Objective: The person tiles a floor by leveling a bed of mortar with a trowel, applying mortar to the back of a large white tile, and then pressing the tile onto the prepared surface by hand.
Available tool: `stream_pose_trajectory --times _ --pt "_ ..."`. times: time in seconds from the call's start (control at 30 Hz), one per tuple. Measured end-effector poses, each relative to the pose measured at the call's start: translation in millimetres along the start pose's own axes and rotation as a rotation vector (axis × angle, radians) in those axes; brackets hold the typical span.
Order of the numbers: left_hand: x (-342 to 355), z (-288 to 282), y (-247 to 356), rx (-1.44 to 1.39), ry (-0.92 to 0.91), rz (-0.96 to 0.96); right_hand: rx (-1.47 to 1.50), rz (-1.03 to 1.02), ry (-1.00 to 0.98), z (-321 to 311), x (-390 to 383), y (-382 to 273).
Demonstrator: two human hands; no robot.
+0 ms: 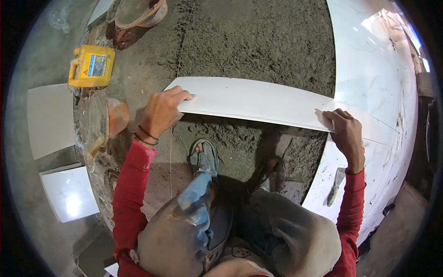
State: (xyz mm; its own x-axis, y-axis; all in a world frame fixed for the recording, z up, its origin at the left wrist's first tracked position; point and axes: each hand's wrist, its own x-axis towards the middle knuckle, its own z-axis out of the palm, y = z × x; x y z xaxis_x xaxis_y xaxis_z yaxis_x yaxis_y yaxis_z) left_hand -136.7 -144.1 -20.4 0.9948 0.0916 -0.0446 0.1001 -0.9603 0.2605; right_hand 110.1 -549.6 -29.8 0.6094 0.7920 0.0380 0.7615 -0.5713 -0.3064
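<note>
A long white tile [258, 101] spans the space in front of me, above the grey mortar bed [258, 51]. My left hand [164, 108] is closed round its left end, with the thumb along the upper face. At the other end my right hand [345, 131] grips the near right corner. The tile looks tilted, and its near edge casts a shadow on the mortar. Its right end overlaps the laid white tiles [374, 78]; whether it touches them I cannot tell. A small trowel or scraper [337, 184] lies on those tiles, beside my right forearm.
A yellow jerrycan [94, 67] stands at the left, between a bucket [143, 14] and an orange-sided bucket [118, 116]. Further left are a grey sheet or tile [50, 120] and stacked white tiles [71, 191]. A taut string [185, 34] runs along the mortar's left side. My feet are below the held tile.
</note>
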Motion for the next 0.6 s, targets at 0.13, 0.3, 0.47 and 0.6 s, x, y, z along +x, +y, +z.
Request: stream_pose_trajectory --times 0.13,0.3,0.47,0.6 --pt "-5 -5 15 -0.043 -0.02 0.034 0.026 0.046 -0.126 -19 -8 8" --pt "-24 -15 33 -0.074 -0.059 0.032 -0.03 0.092 -0.312 -18 -18 16" --pt "11 -29 44 -0.082 -0.06 -0.03 -0.052 0.072 0.289 -71 -30 43" --pt "43 -25 47 -0.147 -0.063 0.009 -0.021 0.481 0.735 -60 -114 117"
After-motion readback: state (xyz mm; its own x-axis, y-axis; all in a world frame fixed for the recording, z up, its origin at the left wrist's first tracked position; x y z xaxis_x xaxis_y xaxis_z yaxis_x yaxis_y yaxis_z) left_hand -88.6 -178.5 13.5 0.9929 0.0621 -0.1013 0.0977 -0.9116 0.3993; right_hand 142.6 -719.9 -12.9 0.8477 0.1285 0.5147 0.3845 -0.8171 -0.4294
